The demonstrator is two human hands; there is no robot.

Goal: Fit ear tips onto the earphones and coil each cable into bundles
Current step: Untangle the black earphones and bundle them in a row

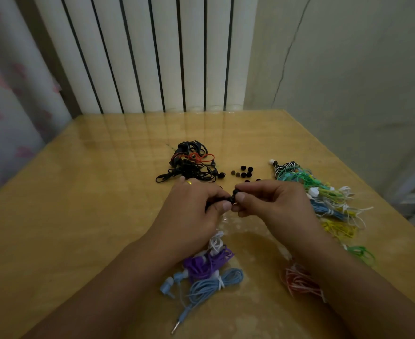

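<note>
My left hand [196,206] pinches a black earphone [231,198] above the middle of the table. My right hand [270,201] pinches a small black ear tip [235,192] right against the earphone's end. Both thumbs meet at that spot. Much of the earphone and its cable is hidden inside my left fist. Several loose black ear tips [244,172] lie on the table just beyond my hands. A tangle of black and red earphone cables [189,162] lies behind my left hand.
Coiled bundles lie nearby: light blue [213,285] and purple [209,263] under my left forearm, red-and-white [299,280] under my right, and a row of green, blue, yellow and striped ones [323,199] along the right. A white radiator [152,52] stands behind the wooden table [79,192].
</note>
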